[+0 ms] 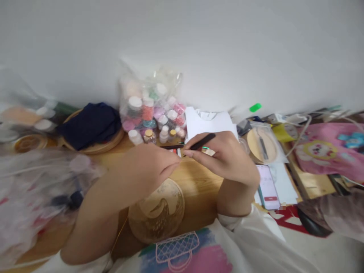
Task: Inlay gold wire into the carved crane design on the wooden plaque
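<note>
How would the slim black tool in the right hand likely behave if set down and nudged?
The slim black tool is probably stiff, since it looks straight along its visible length. It seems light, being held near the fingertips of the right hand. On the smooth-looking tabletop, its narrow, rod-like shape might let it roll.

"How's the light?"
"Soft and even: the wall (182, 45) looks flat grey, and the bench (197, 170) carries a pale sheen."
"Shadows?"
"Gentle, darkening the round patterned disc (156, 216)."
"Sharpness?"
"Poor. The hands (230, 155) look soft, the plastic bag (34, 193) at left smears, the pink pouch (321, 155) stretches sideways, and the smartphone (269, 185) text is unreadable."
</note>
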A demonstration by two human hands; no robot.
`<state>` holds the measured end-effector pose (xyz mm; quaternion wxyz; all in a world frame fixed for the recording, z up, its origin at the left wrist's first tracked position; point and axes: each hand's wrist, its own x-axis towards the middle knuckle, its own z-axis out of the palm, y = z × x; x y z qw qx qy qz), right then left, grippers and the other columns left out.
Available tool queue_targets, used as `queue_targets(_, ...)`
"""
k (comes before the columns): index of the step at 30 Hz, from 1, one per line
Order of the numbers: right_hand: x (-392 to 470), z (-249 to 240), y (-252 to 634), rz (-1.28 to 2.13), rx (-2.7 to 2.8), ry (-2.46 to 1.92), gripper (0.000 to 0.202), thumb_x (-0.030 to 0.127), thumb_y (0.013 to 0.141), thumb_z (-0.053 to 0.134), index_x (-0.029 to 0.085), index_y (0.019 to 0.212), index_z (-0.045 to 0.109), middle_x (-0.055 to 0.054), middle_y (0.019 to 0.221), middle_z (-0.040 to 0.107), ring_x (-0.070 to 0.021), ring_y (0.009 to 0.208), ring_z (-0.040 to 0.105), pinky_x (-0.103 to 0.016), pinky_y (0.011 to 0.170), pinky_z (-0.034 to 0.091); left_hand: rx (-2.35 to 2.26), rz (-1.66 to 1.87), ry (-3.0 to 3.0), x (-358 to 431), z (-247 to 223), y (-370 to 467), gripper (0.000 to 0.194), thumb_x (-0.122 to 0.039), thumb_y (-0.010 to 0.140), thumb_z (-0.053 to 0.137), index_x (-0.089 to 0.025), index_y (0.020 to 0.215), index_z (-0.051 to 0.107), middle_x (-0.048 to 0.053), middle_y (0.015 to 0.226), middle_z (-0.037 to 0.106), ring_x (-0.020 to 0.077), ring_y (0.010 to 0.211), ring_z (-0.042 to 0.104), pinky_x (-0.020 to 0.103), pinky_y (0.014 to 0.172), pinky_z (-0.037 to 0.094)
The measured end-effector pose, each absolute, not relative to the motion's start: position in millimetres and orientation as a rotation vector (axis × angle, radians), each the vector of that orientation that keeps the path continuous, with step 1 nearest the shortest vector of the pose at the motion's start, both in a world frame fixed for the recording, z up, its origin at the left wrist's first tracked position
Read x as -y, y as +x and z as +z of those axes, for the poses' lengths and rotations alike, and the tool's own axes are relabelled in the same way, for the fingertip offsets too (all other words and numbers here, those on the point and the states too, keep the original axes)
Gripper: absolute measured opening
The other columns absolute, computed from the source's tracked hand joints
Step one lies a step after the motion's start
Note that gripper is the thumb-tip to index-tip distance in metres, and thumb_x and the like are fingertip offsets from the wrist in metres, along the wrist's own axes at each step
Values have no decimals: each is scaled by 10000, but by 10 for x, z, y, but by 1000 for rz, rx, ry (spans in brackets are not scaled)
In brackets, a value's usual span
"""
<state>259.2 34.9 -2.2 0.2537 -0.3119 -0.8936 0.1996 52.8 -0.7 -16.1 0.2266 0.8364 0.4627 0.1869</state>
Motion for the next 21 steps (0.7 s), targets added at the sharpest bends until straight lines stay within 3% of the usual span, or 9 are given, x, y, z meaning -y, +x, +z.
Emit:
queue_targets(3, -312, -20, 2557, 506, 2207, -1013, 140, 250, 876, 660, 154, 779, 689, 2, 724, 737, -102, 601, 666, -200, 541, 489, -1289, 530, 2396, -55, -228, 534, 330, -237, 940, 429, -222, 789, 722, -5, 654, 701, 152, 543, 600, 257, 512, 361)
queue_targets(9, -146, 50, 2526, 321, 1366, -991, 91, 198, 900, 622, 223, 909, 708, 5, 824, 735, -134, 704, 713, -288, 658, 612, -1359, 1033, 2316, -23, -210, 643, 223, -248, 958, 498, -244, 1029, 710, -19, 936, 777, 140, 769, 721, 217, 687, 523)
queue_targets(14, -25, 100, 2568, 280, 1580, -953, 177, 152, 830, 703, 246, 977, 734, -4, 879, 764, -161, 751, 730, -304, 655, 634, -1215, 1057, 2366, 107, -108, 707, 215, -201, 977, 473, -232, 1076, 661, -54, 911, 769, 99, 709, 702, 190, 658, 516)
queue_targets(21, 0, 109, 2581, 334, 1769, -847, 240, 87, 805, 700, 250, 976, 737, 0, 890, 771, -178, 794, 737, -316, 685, 626, -1198, 1101, 2457, 161, -127, 696, 227, -224, 1003, 425, -220, 1094, 632, -18, 936, 763, 133, 774, 708, 245, 634, 508)
